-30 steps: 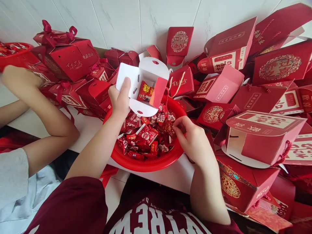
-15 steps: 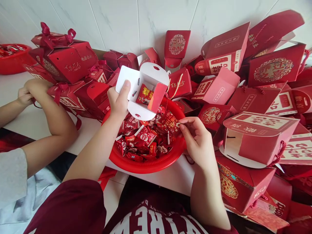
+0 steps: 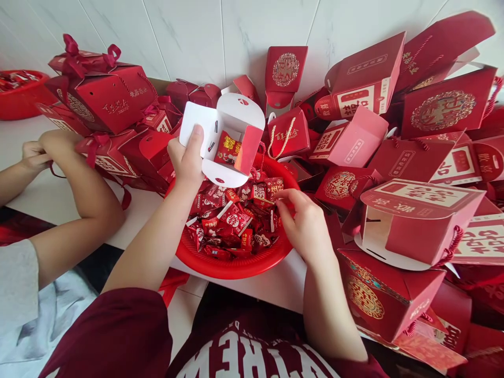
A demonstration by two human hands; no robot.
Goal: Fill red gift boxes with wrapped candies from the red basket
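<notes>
My left hand grips an unfolded gift box by its white flap, thumb on the inner side, above the basin. Its flaps are spread, and a red packet with yellow print lies inside. My right hand is closed in a pinch at the right side of the red plastic basin. Between thumb and fingers is the edge of a red sweet packet with gold print; the fingertips partly hide it. Below the box, many red-wrapped sweets fill the basin.
Open red gift boxes are heaped along the right. Closed boxes with ribbons are stacked at left. Another person's forearm rests on the table beside them. A second red basin stands far left, and a tiled wall rises behind.
My right hand has moved left over the basin with the sweet packet, which has turned and sits higher. My left hand has shifted the gift box slightly left and up.
</notes>
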